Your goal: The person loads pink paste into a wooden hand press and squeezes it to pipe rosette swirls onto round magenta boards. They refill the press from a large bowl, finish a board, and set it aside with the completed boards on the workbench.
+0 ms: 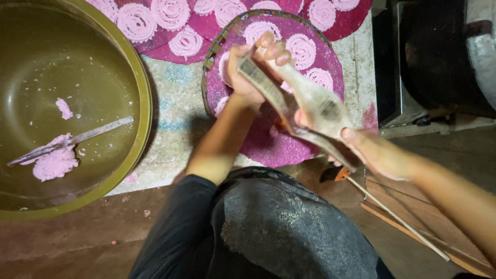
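A wide olive-green basin (138, 82) fills the upper left, resting on the floor. Inside it lie a lump of pink dough (54, 164), a smaller pink scrap higher up, and a flat metal spatula (72, 140) whose tip rests on the lump.

To its right, round magenta mats (268, 147) are spread over a pale cloth. They carry rows of pale pink coiled spirals (302, 50), piped in tidy rounds. The nearest mat has a woven striped rim and lies directly beneath the hands.

The person's dark-clad knee (279, 227) takes up the lower middle. A thin wooden stick (398, 219) slants across the floor at lower right.

Above the near mat, both hands hold a dough-smeared wooden press (305, 106), tilted with its narrow end toward the upper left. The left hand (253, 70) grips that upper end, its fingers (274, 49) curled tight around it. The right hand (374, 152) clasps the lower, wider handles, thumb on top and fingers wrapped underneath.
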The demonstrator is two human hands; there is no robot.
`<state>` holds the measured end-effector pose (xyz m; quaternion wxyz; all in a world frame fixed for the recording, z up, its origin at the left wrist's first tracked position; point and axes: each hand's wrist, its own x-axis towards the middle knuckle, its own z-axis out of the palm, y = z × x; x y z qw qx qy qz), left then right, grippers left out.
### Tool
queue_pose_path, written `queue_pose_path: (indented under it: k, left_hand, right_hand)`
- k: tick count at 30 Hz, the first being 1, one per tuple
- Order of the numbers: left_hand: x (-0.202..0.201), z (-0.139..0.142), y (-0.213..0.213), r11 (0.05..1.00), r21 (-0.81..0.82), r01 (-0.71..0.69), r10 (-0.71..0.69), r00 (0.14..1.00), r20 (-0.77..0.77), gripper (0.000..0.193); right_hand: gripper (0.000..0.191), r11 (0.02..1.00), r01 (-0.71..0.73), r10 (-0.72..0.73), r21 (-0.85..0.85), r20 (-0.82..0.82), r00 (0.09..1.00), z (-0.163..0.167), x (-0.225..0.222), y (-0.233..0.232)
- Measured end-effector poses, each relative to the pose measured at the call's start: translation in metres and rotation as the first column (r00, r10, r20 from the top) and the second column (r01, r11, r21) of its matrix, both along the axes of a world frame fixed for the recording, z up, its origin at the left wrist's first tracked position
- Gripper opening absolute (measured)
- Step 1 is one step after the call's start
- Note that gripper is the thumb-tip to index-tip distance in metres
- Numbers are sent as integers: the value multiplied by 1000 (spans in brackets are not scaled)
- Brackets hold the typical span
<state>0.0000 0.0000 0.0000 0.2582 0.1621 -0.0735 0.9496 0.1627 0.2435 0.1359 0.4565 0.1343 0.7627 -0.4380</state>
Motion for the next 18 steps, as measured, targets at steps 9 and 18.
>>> queue_pose_path:
  k: [9,18]
  left_hand:
    - [-9,72,-37,1000,8,-14,16,988,-152,37]
    - [9,113,-21,943,-327,-66,23,991,-134,51]
  right_hand:
    - [74,983,82,-103,-166,-124,987,32,10,-14]
    - [95,979,61,-106,-193,-232,967,102,48,-27]
